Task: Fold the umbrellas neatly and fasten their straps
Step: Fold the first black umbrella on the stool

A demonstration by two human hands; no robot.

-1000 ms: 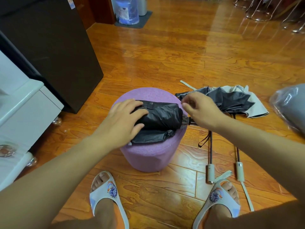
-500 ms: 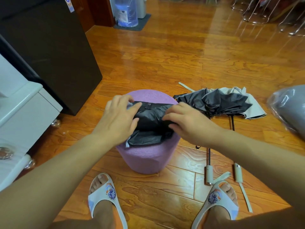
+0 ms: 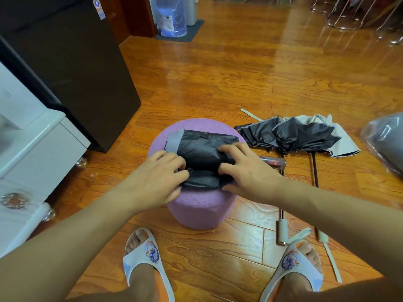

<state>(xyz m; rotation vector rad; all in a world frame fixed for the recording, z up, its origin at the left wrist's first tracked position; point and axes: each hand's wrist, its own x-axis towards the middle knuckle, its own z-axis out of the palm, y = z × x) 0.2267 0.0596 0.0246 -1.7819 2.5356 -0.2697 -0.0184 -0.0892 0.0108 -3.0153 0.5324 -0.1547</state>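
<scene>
A black folded umbrella with a grey band at its left end lies across the top of a round purple stool. My left hand holds its near left part, fingers curled into the fabric. My right hand grips its right end, fingers curled over the canopy and thumb under the lower fold. A strap snap shows on the umbrella's far edge. Two more umbrellas lie collapsed but unrolled on the floor to the right, shafts and pale handles pointing toward me.
A dark cabinet and a white unit stand to the left. A plastic-wrapped grey bundle sits at the right edge. My feet in white slippers flank the stool. A water jug and chair legs stand far back.
My right hand moved left from the umbrella's shaft end onto the canopy and now grips it. My left hand slid toward the near edge, uncovering the grey band at the left end.
</scene>
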